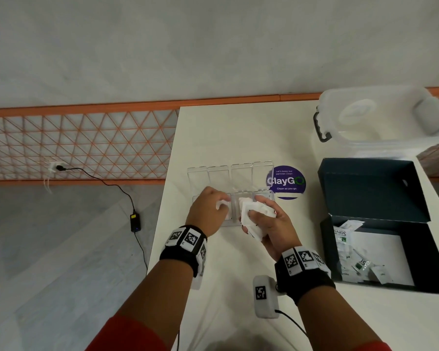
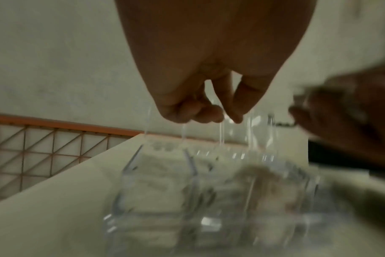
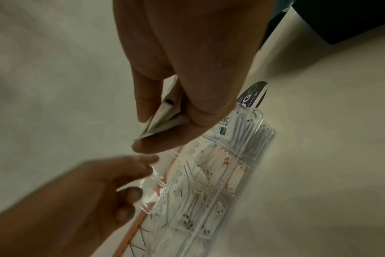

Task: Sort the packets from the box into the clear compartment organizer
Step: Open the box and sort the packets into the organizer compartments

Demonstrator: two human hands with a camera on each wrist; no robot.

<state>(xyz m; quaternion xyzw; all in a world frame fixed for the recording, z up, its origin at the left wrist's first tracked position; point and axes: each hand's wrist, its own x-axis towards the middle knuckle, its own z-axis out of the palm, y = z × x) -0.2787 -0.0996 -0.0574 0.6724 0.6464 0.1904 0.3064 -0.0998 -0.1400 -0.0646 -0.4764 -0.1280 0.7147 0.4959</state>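
Left hand (image 1: 208,211): fingers curled, pinching one white packet (image 1: 221,205) over the clear organizer (image 1: 230,178). Right hand (image 1: 271,224): grips a fanned stack of packets (image 1: 254,216). Dark box (image 1: 380,224), further packets inside: right of right hand.

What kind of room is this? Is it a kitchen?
Probably an office pantry or break room, not a home kitchen. A round sticker on the white table says "Let's keep our pantries clean". The dark box holds sweetener-style packets, and a clear plastic tub stands behind it.

organizer (image 2: 209,200) blurred; storage tub (image 1: 390,117) edge-cropped
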